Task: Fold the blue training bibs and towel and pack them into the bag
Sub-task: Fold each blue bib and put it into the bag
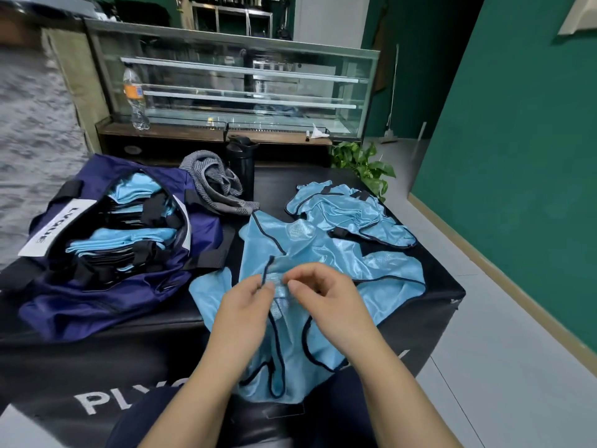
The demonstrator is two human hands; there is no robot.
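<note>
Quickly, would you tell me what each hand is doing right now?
Left hand: pinching the strap of the blue bib.
Right hand: pinching the same strap.

- We see a green wall point(517, 130) on the right w/ a pale skirting board point(504, 263) along its base.
- Floor point(504, 367) is light grey, smooth, faintly glossy.
- Glass display case point(245, 88) w/ metal shelves stands at the back on a dark wood base.
- Clear plastic bottle point(135, 98) w/ orange label stands at the case's left end.
- Green leafy plant point(365, 163) sits btwn case and wall.
- Black box point(129, 360) w/ white lettering fills the foreground.
- Light is dim and even.
</note>
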